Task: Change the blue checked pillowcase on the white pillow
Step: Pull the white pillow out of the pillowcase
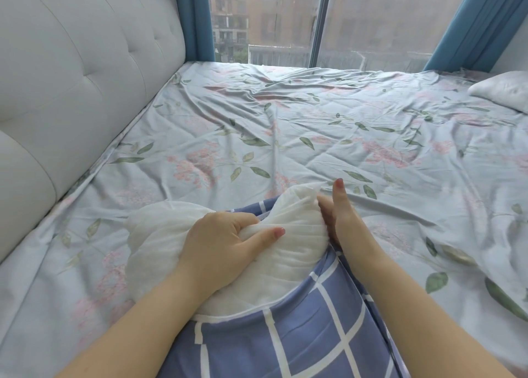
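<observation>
A white pillow [288,243] lies on the bed in front of me, its far end sticking out of a blue checked pillowcase [285,337] that covers its near part. My left hand [225,243] is clenched on the exposed white fabric, bunching it into folds. My right hand [337,214] presses against the pillow's right side at the pillowcase's opening, thumb pointing up; its fingers are hidden behind the pillow, and whether they grip the pillowcase edge I cannot tell.
The bed carries a pale blue floral sheet [285,137], wrinkled. A padded grey headboard [71,71] runs along the left. A second white pillow [505,91] lies at the far right. Beyond the bed are a window [285,20] and blue curtains [194,20].
</observation>
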